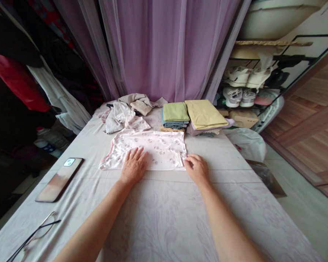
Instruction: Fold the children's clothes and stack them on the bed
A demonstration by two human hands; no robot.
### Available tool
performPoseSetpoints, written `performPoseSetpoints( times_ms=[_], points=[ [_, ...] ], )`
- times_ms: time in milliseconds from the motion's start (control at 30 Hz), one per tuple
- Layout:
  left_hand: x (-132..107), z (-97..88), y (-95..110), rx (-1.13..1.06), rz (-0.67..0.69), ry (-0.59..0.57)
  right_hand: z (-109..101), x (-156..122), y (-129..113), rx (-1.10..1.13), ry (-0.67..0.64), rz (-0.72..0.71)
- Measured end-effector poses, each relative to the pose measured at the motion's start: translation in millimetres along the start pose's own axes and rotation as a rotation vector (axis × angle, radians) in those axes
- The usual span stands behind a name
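Note:
A pale pink printed garment (158, 142) lies folded flat in front of me, its left edge trimmed in darker pink. My left hand (135, 163) rests on its lower middle, palm down with fingers spread. At the garment's right edge, my right hand (197, 167) has its thumb and fingers pinched on a corner of the cloth. Behind the garment sits a loose heap of crumpled clothes (123, 112). Two stacks of folded clothes stand at the back right, one topped by a green piece (176, 111), the other by a yellow piece (206, 114).
A phone (60, 179) and a pair of glasses (35, 234) lie on the left of the cloth-covered table (158, 218). A purple curtain (158, 47) hangs behind it. Shoes (236, 96) stand on a rack at right; hanging clothes (57, 87) and bottles (50, 138) are at left.

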State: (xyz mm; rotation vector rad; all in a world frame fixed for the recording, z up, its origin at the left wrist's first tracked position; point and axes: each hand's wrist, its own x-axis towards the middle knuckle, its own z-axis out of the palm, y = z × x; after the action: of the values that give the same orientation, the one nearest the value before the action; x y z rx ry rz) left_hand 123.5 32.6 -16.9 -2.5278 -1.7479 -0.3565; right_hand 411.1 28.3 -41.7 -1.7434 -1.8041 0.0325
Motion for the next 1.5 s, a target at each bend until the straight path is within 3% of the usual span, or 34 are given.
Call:
performPoseSetpoints(
  times_ms=[200,300,733,900,1233,1500],
  points=[
    [-0.5,8.0,61.6,-0.18,0.281,-0.097,6.1,-0.6,2.8,0.061,-0.031,-0.053],
    [1.1,18.2,77.8,-0.216,0.331,-0.135,5.2,-1.1,3.6,0.053,-0.069,-0.059],
    [1.4,19.7,81.0,-0.227,0.305,-0.157,7.0,-0.2,3.4,0.065,-0.031,-0.06],
    [2.0,18.3,82.8,-0.214,0.309,-0.144,5.5,4.9,3.6,0.126,0.003,-0.125],
    [7.0,13.4,105.0,-0.199,0.232,-0.129,20.9,46.6,8.4,-0.009,-0.099,-0.061],
    [4.3,23.6,103.8,-0.18,0.255,-0.15,27.6,62.3,6.7,0.026,-0.216,-0.067]
  ],
)
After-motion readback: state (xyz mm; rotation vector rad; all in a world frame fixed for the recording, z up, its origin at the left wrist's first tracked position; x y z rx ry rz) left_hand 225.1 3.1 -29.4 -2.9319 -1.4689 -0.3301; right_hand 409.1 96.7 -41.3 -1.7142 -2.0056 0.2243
